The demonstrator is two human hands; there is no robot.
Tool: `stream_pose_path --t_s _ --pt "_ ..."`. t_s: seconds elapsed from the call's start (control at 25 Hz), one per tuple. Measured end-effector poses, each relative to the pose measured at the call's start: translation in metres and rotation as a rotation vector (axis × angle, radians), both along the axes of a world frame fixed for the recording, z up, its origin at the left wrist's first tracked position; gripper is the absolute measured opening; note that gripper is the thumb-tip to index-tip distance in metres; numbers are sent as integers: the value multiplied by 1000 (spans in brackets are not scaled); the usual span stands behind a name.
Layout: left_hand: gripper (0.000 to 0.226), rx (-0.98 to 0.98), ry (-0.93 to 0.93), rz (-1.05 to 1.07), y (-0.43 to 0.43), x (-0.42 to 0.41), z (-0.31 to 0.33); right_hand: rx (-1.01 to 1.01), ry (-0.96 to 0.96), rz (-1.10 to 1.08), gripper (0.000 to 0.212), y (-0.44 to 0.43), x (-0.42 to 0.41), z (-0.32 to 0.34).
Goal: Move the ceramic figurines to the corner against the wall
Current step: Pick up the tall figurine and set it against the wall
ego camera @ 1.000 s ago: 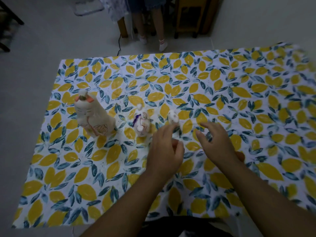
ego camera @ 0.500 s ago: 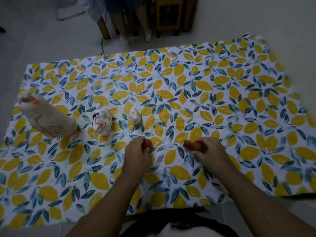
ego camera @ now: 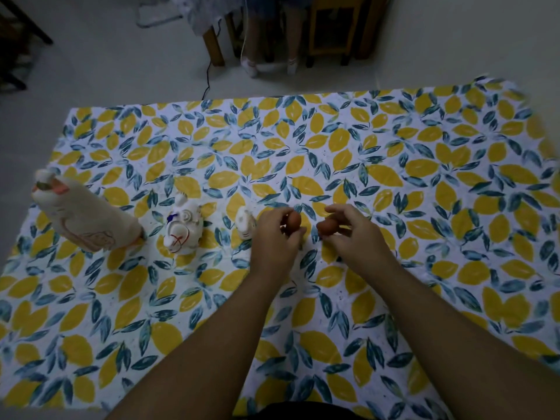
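Observation:
Three pale ceramic figurines stand in a row on the leaf-patterned cloth [ego camera: 394,165]: a tall white cat [ego camera: 83,221] at the left edge, a round white figurine with red and purple lines [ego camera: 181,230], and a small white one [ego camera: 245,222]. My left hand [ego camera: 277,237] holds a small brown figurine [ego camera: 294,220] just right of the small white one. My right hand [ego camera: 353,231] grips a second brown figurine [ego camera: 327,226] beside it. Both hands hover low over the cloth's middle.
The cloth lies on a pale floor [ego camera: 106,56]. Beyond its far edge stand wooden furniture legs [ego camera: 213,47], a yellow stool [ego camera: 331,28] and a person's legs in white socks [ego camera: 269,56]. A black cable [ego camera: 209,77] runs toward the cloth.
Both hands, each with a brown figurine, have moved up the cloth and closer together, level with the row of white figurines. The camera view has shifted right.

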State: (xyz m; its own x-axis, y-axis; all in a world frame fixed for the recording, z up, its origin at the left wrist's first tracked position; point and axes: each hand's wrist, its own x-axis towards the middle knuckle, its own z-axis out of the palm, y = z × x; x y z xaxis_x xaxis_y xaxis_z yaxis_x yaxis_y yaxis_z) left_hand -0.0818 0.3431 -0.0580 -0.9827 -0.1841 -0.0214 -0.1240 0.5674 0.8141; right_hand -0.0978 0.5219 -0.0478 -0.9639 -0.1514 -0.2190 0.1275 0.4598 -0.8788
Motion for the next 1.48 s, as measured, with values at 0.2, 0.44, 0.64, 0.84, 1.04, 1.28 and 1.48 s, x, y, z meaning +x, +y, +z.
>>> stream_pose_path --t_s 0.2,0.44,0.64,0.84,1.04,1.28,1.48 --pt "31 65 -39 30 -5 -5 -16 116 87 116 40 -16 -11 -15" --pt "32 81 -35 20 -8 -6 -24 57 35 -91 38 -29 -8 -22" --pt "30 79 -49 28 -8 -5 -27 161 81 176 46 -10 -16 -16" --pt "30 58 -49 39 -6 -5 -29 219 96 145 41 -9 -15 -15" --pt "30 51 -45 41 -5 -5 -29 249 63 144 41 -7 -15 -15" --pt "45 55 -70 16 -2 -1 -19 233 23 162 63 -11 -8 -10" --pt "58 -58 30 53 -25 49 20 357 308 178 58 -30 18 25"
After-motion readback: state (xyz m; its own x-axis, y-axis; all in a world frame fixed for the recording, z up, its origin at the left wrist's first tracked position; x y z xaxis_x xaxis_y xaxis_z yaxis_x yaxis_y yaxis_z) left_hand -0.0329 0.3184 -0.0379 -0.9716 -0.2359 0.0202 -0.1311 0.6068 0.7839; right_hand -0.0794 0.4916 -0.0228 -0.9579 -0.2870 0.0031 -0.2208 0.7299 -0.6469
